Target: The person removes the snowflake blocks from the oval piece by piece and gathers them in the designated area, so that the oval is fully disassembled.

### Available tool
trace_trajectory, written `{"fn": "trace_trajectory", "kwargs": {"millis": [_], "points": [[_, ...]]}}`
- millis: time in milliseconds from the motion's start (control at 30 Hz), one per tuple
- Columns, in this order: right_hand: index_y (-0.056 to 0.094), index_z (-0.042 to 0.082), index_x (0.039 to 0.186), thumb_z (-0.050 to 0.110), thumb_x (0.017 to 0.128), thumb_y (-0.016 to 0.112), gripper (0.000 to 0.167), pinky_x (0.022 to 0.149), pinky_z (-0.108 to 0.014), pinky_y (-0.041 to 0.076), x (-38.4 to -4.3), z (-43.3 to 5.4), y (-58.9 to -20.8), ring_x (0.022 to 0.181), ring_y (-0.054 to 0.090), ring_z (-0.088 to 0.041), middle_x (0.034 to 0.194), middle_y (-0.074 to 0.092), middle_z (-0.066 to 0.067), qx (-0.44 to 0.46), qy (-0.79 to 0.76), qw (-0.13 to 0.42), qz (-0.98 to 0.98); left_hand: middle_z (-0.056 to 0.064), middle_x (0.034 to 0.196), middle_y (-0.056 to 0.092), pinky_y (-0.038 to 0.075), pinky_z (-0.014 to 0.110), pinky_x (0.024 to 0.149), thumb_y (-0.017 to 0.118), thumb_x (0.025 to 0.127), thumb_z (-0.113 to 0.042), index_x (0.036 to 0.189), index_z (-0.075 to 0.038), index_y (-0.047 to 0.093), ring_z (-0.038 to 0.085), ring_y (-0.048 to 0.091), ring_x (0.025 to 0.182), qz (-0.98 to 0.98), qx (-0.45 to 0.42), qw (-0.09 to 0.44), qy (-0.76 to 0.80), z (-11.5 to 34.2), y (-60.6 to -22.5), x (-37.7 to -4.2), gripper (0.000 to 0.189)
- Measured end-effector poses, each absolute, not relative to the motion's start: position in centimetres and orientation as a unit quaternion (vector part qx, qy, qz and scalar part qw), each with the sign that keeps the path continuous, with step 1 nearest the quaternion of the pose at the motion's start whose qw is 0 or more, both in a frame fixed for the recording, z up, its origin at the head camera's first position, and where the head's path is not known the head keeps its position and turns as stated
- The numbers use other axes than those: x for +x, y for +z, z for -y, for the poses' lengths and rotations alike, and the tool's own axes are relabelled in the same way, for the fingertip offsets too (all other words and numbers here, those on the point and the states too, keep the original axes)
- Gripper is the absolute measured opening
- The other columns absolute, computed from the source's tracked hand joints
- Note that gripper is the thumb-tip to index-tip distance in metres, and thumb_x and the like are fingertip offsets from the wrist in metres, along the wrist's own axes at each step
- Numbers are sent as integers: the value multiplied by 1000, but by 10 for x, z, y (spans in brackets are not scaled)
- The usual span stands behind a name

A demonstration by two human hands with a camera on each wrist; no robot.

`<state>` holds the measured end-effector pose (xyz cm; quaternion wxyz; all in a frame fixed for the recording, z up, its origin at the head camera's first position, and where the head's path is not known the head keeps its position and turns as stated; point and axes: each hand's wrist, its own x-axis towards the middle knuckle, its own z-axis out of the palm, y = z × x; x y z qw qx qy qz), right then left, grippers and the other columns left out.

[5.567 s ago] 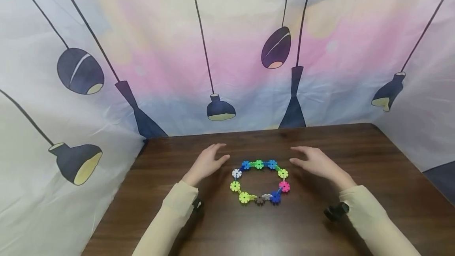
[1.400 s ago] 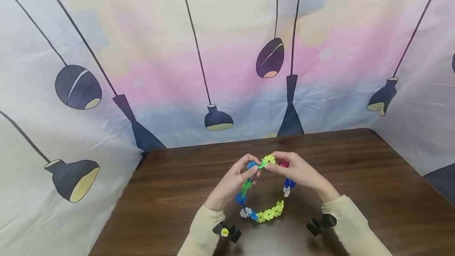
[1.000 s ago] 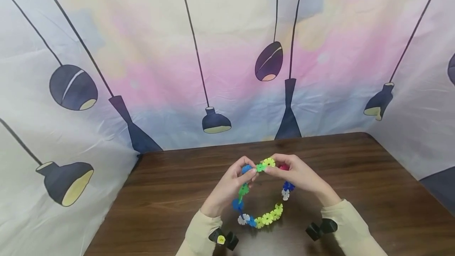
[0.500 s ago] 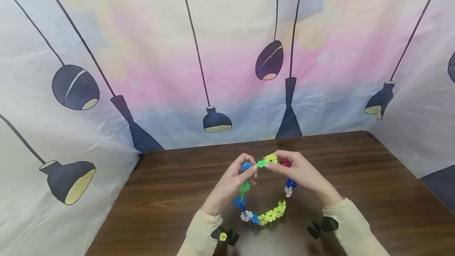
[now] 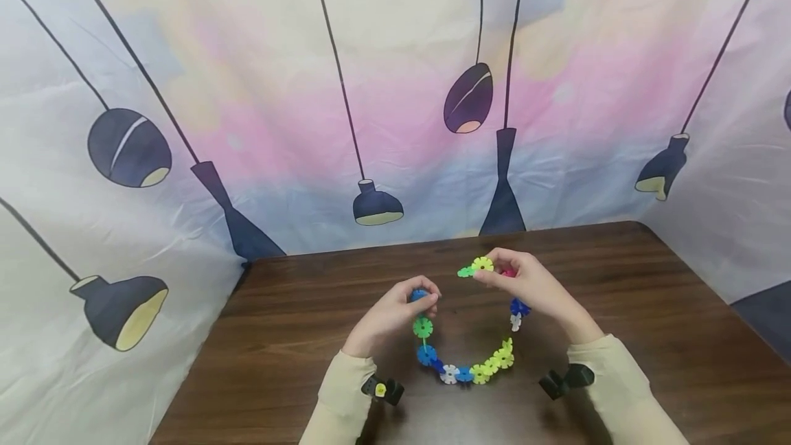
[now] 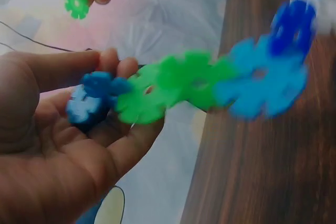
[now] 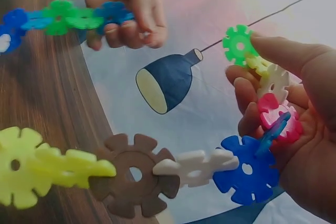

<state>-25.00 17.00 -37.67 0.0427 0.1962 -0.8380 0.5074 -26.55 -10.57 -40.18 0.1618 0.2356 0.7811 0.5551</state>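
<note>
A chain of interlocking plastic snowflake discs (image 5: 491, 365) hangs in a U between both hands, its two ends apart. My left hand (image 5: 392, 311) pinches the blue disc (image 5: 419, 295) at one end between thumb and fingers. Higher and to the right, my right hand (image 5: 534, 287) pinches the chain near its other end, at the yellow disc (image 5: 483, 264). A green disc (image 7: 240, 45) sticks out past those fingers as the end piece. Along the chain in the right wrist view come a pink disc (image 7: 279, 117), a dark blue disc (image 7: 245, 170) and a brown disc (image 7: 134, 174).
A dark wooden table (image 5: 296, 335) lies beneath the hands. Behind it hangs a pale cloth backdrop (image 5: 408, 88) printed with lamps. Each wrist wears a black camera (image 5: 565, 381) on a strap over the sleeve.
The disc ring lay joined on the table between open hands, then was lifted. Since half a second ago it has come apart between the blue and green discs; the right hand moved up and right.
</note>
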Motion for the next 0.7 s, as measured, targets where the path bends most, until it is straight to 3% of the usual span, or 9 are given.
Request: {"fn": "trace_trajectory", "kwargs": {"millis": [167,367,500,700], "points": [[67,21,97,40,92,74,21,59,-35,48,-252,-171,-379,66,53,-26,75,57,-7,200,500,24,842,9,97,66,52,35,77,62,102,-23,115,-5,64,21,62,84,-818,252,162,491,109,-406,-266,23],[68,20,97,42,92,74,24,64,-37,50,-255,-168,-382,75,58,-40,79,63,-9,206,495,-6,844,0,107,66,49,41,87,65,100,-28,119,-8,66,24,59,99,-844,239,122,465,115,-401,-267,27],[68,17,95,41,92,73,25,63,-33,48,-255,-165,-386,74,57,-37,79,62,-12,209,494,-14,844,-1,113,65,48,45,95,66,99,-29,119,-10,66,25,58,107,-850,223,101,467,119,-395,-265,27],[66,17,93,42,92,74,26,60,-33,47,-258,-160,-386,69,56,-27,77,61,-9,209,490,2,846,1,115,67,50,43,95,67,99,-28,118,-12,67,19,62,106,-851,243,55,462,114,-385,-261,25]]}}
